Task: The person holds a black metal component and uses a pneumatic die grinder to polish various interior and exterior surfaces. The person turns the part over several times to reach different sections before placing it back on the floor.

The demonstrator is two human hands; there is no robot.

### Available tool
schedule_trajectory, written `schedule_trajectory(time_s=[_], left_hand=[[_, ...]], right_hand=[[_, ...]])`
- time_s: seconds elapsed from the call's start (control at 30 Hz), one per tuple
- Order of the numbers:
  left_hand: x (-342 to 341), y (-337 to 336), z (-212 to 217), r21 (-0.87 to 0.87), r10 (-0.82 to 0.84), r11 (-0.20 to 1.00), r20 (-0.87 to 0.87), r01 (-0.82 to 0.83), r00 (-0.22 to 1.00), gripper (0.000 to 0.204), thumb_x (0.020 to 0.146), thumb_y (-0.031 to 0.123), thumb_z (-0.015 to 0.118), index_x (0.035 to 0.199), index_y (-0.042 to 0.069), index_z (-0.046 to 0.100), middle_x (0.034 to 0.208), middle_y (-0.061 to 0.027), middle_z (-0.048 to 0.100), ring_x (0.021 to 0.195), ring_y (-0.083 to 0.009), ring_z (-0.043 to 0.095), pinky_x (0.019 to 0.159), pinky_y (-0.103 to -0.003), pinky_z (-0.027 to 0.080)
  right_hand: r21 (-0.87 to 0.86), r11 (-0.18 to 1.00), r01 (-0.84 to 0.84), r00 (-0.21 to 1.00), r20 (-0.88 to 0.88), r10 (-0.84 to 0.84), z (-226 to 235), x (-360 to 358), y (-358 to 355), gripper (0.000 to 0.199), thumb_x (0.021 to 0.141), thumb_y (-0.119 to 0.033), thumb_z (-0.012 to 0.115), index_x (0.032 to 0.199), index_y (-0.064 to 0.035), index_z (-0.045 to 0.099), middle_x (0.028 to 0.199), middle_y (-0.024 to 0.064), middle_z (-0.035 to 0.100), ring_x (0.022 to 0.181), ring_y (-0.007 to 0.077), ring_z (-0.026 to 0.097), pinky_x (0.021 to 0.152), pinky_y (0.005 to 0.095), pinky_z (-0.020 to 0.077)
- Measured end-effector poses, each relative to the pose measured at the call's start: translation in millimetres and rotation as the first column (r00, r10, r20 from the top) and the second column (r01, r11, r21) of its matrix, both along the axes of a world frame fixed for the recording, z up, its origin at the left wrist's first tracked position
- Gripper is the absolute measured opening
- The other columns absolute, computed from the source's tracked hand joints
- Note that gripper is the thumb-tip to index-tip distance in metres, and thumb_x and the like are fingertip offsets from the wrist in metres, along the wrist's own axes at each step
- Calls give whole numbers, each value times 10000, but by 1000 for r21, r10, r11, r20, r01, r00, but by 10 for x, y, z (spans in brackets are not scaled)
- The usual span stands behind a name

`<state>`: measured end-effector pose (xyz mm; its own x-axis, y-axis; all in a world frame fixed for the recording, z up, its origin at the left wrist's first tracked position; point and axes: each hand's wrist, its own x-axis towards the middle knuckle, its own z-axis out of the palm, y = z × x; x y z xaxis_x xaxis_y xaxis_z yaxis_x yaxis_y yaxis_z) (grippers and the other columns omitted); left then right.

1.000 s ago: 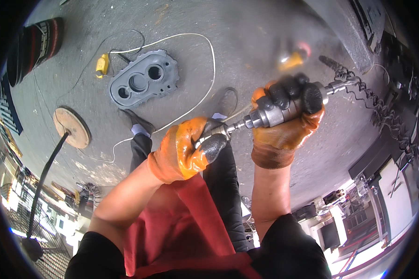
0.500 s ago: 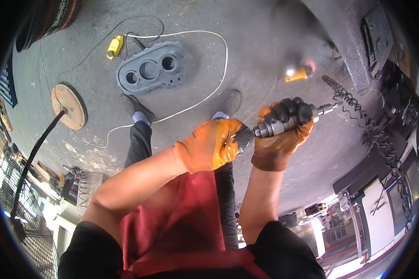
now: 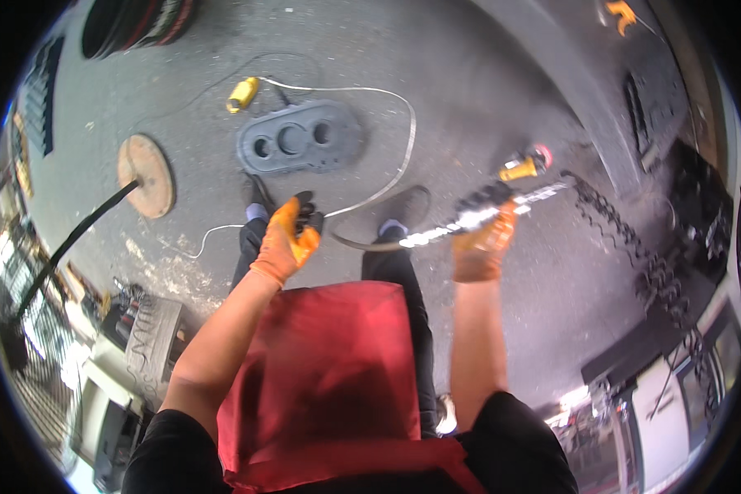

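Metal power tool [image 3: 477, 216] held out over grey concrete floor [image 3: 469, 99], gripped in person's gloved right hand [image 3: 484, 239]; gloved left hand [image 3: 288, 239] empty, fingers loosely spread, w/ grey three-hole casting [image 3: 298, 146] & white cable [image 3: 403, 156] beyond.

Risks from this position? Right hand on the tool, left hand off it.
1. The right hand alone grips the metal tool; the left hand is open and off it, so a kick may twist it loose.
2. The white cable loops on the floor by the feet: a likely trip or snag.
3. The grey casting lies just ahead, a stumble hazard.
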<state>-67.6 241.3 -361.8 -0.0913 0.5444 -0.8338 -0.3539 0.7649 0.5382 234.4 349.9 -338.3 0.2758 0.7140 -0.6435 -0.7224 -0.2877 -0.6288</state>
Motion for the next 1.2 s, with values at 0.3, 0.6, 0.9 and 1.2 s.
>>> schedule_trajectory(time_s=[0.3,0.6,0.9,1.2], left_hand=[[-1834,-1129,-1556,-497,-385,859,-476,119,791,830,871,416,799,1502,20,433,1425,-172,559,1220,-269,564,983,-391,494],[-2680,-552,-3339,-367,-232,930,-640,-26,733,1114,822,428,836,1606,4,169,1511,-257,486,1380,-344,493,1164,-431,373],[-2376,-7,-3380,-635,-639,654,-755,412,-149,973,772,447,810,1557,101,351,1502,-211,471,1428,-405,422,1184,-462,368],[-2750,285,-3467,-297,-383,715,-924,633,-1,844,704,227,806,1440,-10,469,1399,-249,545,1406,-424,433,1170,-429,383]], right_hand=[[-176,948,-266,863,395,316,334,1613,125,248,893,-260,721,1039,-108,589,788,-24,501,648,116,480,592,292,429],[-493,823,-281,653,530,541,-496,2132,-801,136,949,-223,675,947,-124,581,675,-44,468,549,117,478,528,272,427],[-596,562,-574,194,568,800,-1967,1602,-628,254,942,-287,661,1026,-69,561,758,-18,523,573,106,498,516,275,440],[-537,519,-665,103,622,776,-2257,1219,-7,214,954,-261,632,1031,-68,580,754,-7,540,560,106,520,483,279,434]])
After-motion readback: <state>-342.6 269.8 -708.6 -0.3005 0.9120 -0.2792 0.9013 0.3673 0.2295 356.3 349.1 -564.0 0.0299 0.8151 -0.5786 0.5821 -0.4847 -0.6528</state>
